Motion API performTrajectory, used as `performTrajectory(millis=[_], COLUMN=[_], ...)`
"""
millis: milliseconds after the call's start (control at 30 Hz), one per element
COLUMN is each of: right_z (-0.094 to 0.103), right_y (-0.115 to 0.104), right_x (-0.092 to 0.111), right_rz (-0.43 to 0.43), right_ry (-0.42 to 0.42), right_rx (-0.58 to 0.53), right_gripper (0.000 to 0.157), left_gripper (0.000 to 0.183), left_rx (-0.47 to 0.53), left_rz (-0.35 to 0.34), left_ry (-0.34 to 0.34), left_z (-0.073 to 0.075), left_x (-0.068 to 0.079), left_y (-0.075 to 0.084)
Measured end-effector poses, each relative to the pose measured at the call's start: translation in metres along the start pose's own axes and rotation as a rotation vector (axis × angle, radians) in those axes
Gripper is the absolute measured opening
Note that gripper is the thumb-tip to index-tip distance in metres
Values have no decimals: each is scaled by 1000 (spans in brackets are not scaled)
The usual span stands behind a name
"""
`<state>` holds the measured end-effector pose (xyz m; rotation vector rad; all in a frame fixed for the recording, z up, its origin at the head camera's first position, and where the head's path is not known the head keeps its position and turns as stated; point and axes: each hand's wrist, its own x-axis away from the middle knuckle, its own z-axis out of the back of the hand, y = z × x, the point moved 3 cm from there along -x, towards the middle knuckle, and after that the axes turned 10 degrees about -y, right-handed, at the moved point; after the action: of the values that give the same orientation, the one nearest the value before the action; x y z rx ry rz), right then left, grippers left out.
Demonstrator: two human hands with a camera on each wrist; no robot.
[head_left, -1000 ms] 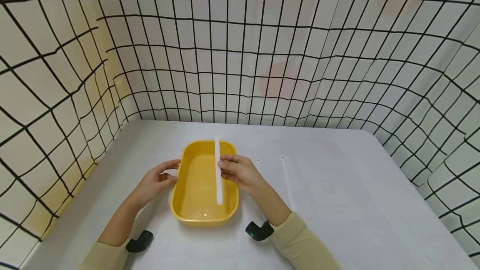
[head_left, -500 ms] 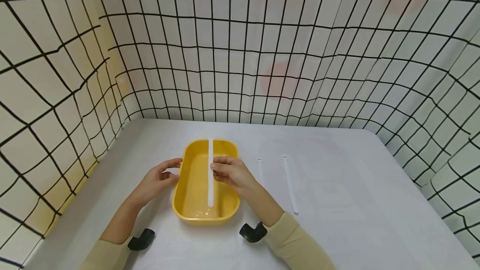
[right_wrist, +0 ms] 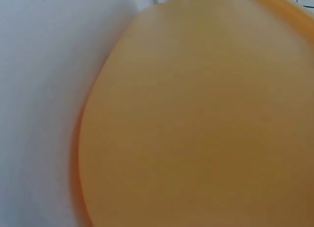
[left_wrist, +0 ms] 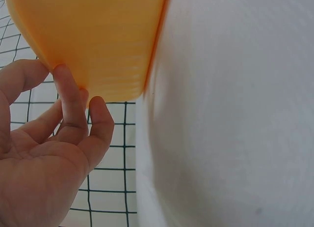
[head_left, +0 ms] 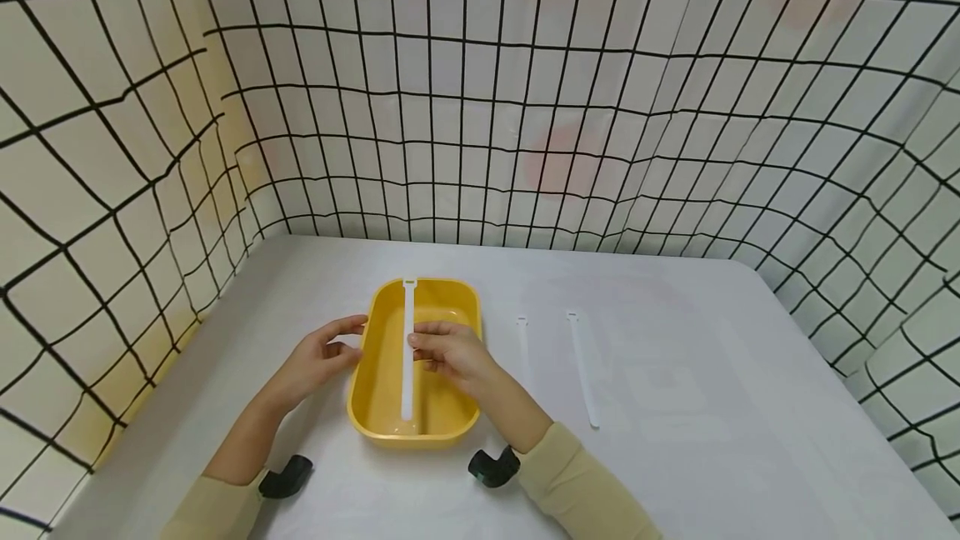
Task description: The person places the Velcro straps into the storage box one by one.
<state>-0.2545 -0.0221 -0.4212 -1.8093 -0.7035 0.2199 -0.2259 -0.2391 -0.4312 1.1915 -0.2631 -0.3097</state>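
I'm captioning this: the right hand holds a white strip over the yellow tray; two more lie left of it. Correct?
No: the two other strips lie right of the tray, as the head view shows. The right hand does hold a strip over it.

From here: way in over near rim of yellow tray (head_left: 378,398). Left hand (head_left: 317,359) blocks left rim; right hand (head_left: 457,354), white strip (head_left: 408,377) obstruct middle. Gridded wall (head_left: 513,123) bounds far side.

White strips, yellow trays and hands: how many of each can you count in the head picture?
White strips: 3 (held strip, middle strip, rightmost strip)
Yellow tray: 1
Hands: 2 (left hand, right hand)
Total: 6
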Motion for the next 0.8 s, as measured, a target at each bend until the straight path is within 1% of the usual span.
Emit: performTrajectory(millis=[100,300,500,667,800], right_z=[0,-3,-7,-9,-12], right_y=[3,9,11,12,14], right_x=[-2,-7,-9,-13,-17], right_rz=[-2,-17,-63,-87,-73], right_ry=[11,7,33,63,116], right_rx=[16,56,109,127,111], right_gripper=[10,15,21,21,17], left_gripper=[56,55,55,55,55], left_rx=[1,10,9,5,0], left_rz=[1,-15,-16,-17,-14], left_ry=[-2,-6,1,-4,1], left_z=[0,1,0,-1,-1], left_x=[-1,0,-1,-1,0], left_y=[-1,-1,-3,-3,-1])
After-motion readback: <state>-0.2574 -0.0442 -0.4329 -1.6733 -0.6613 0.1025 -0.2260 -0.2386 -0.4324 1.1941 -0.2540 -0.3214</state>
